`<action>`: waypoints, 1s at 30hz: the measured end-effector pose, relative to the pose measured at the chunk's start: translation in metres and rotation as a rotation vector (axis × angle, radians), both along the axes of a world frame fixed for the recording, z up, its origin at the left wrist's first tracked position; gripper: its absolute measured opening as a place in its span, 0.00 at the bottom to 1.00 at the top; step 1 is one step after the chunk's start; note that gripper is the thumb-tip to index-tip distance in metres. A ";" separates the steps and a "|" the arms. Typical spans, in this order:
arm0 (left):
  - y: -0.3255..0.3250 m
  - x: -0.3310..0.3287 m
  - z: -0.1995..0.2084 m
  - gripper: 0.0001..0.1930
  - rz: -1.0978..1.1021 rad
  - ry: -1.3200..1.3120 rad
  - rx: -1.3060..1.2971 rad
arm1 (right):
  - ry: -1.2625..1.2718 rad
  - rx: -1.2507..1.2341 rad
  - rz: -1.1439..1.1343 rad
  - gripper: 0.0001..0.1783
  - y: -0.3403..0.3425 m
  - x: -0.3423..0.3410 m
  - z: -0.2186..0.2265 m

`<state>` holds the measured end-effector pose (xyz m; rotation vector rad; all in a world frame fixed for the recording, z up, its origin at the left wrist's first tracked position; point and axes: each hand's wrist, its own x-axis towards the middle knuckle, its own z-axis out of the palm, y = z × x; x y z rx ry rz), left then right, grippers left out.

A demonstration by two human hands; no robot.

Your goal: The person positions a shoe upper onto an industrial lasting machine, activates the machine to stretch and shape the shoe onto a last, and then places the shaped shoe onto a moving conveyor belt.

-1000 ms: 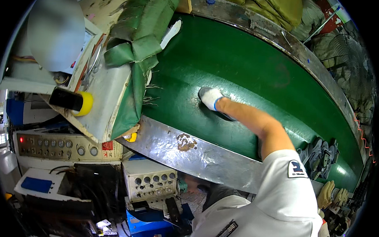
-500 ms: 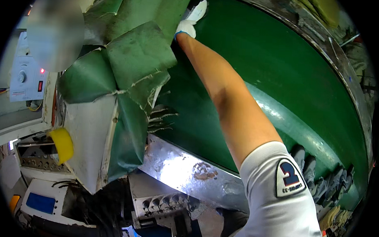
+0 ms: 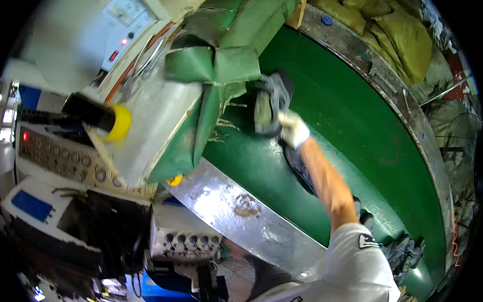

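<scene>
My right hand (image 3: 294, 129), in a white glove, is closed on the near edge of a grey shoe (image 3: 279, 96) with an olive patch on its side. The shoe is held over the green conveyor surface (image 3: 354, 133), close to the torn green flaps. Just below my hand, partly hidden by my forearm, lies another dark shoe (image 3: 300, 169). Several more grey shoes (image 3: 403, 252) sit farther along the belt at the lower right. My left hand is not in view.
Torn green sheeting (image 3: 236, 65) hangs over a machine housing at the upper left. A yellow tape roll (image 3: 120, 123) sits on its side. A control panel (image 3: 66, 155) and a metal plate (image 3: 224, 201) lie nearer. Sacks (image 3: 405, 39) are piled beyond the belt's far rim.
My right hand has drawn back from beneath the green sheeting, toward me and to the right, and now has a shoe in it. The whole view has shifted.
</scene>
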<state>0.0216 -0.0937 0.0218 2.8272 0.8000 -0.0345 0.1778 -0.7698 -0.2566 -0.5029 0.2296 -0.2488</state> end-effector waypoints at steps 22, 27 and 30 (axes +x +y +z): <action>0.177 0.082 0.019 0.06 0.061 -0.291 -1.581 | 0.159 -0.268 0.749 0.39 0.598 -0.099 0.288; 0.235 0.078 0.010 0.08 0.259 -0.557 -1.454 | 0.050 -0.352 0.793 0.32 0.673 -0.070 0.299; 0.254 0.083 0.022 0.13 0.340 -0.697 -1.452 | 0.039 -0.278 0.785 0.31 0.715 -0.058 0.310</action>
